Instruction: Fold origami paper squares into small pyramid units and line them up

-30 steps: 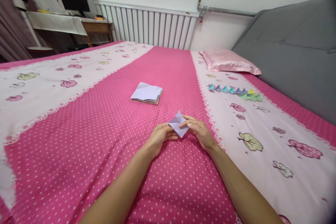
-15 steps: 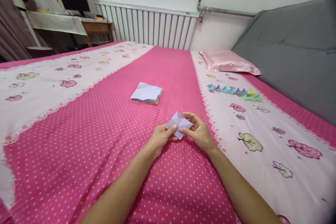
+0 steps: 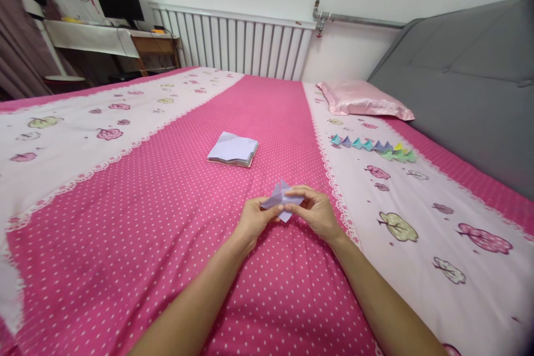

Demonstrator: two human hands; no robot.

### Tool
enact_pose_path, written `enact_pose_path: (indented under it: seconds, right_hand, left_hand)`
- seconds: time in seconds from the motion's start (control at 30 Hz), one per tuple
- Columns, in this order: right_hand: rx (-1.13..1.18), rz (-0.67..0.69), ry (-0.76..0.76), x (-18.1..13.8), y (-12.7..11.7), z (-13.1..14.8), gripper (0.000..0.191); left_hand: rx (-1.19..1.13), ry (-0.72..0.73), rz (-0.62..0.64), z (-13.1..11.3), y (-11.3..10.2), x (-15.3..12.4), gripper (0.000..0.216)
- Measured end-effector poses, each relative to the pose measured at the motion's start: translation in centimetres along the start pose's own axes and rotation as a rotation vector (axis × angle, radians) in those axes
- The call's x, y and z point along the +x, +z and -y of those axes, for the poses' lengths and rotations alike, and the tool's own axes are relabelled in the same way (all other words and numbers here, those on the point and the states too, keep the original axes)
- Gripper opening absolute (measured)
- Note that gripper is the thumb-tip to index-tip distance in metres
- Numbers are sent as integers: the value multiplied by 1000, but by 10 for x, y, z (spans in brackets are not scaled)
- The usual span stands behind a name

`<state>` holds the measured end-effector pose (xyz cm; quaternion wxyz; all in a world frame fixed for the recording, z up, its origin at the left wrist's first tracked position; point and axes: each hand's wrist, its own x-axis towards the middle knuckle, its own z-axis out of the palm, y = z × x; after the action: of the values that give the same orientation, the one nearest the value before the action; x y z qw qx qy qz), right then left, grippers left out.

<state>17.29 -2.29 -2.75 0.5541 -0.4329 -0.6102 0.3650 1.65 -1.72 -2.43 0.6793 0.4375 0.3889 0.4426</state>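
A small lilac piece of folded origami paper (image 3: 275, 196) is held above the pink bedspread, its pointed flaps partly raised. My left hand (image 3: 255, 219) pinches its left and lower side, thumb on top. On the opposite side my right hand (image 3: 315, 211) grips it, with the thumb near the lower middle and a finger laid across the right flap. Fingers cover part of the paper's right and lower edges. Farther off on the bed lies a stack of square paper sheets (image 3: 232, 147), a lilac one uppermost.
Several small folded paper pieces (image 3: 367, 145) in blue, purple, green and yellow stand in a row at the right. Behind them are a pink pillow (image 3: 362, 99) and a grey headboard (image 3: 463, 78). A white radiator (image 3: 237, 41) lines the wall; a desk (image 3: 92, 39) with a monitor stands back left.
My right index finger has come from behind the paper onto its right flap. The paper's flaps have drawn in and stand up more. Both hands stay in nearly the same place.
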Motion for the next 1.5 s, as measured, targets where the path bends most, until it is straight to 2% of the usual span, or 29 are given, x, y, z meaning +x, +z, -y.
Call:
enact_pose_path:
  seconds: [0.33, 0.57, 0.77, 1.03, 1.2, 1.5]
  right_hand:
    - [-110, 62, -8, -1, -3, 4, 22]
    - [-129, 93, 56, 0, -6, 4, 27]
    - [-212, 82, 87, 1, -8, 5, 20]
    - [-236, 159, 58, 1, -11, 6, 17]
    - [-278, 205, 83, 1, -11, 7, 21]
    - [-327, 293, 33, 3, -16, 8, 31]
  left_hand:
    - [78, 78, -109, -4, 3, -1, 23]
    - [93, 86, -110, -5, 3, -2, 23]
    - [113, 78, -124, -6, 4, -3, 23]
    - [121, 74, -122, -9, 5, -4, 28]
    - [233, 135, -125, -12, 5, -6, 21]
    - [202, 103, -177, -10, 4, -5, 24]
